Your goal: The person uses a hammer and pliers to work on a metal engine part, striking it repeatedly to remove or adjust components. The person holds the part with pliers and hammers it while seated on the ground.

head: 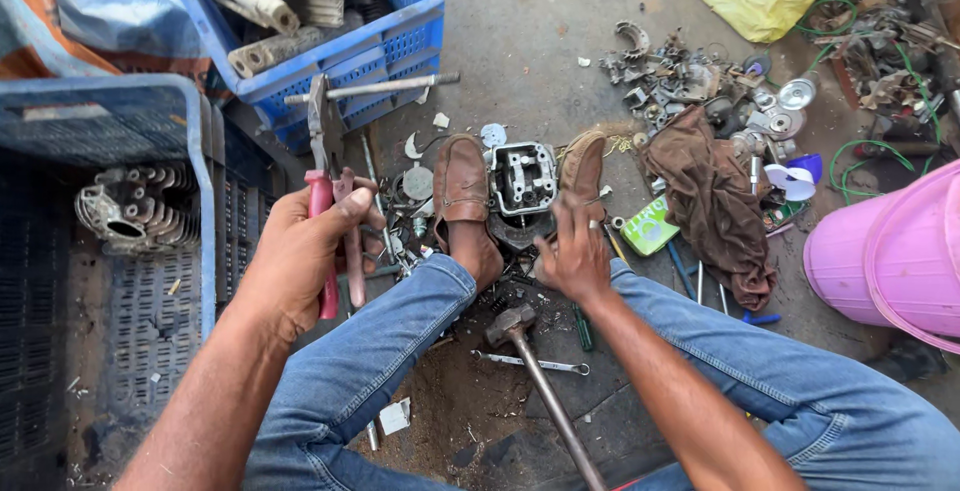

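My left hand [300,256] is clenched around red-handled pliers [325,186], jaws pointing up and away, raised clear of the work. My right hand [572,251] rests fingers-down against the engine head [522,179], gripping nothing that I can make out; its fingertips are hidden. The head sits on the concrete floor [530,26], pinned between my two brown shoes [462,196]. Its top is open with the valve gear exposed, so I judge the strip-down partly done, the inner parts not yet out. A hammer [512,326] and a spanner [530,362] lie between my knees. What the pliers last touched, I cannot tell; the head's lower body is hidden.
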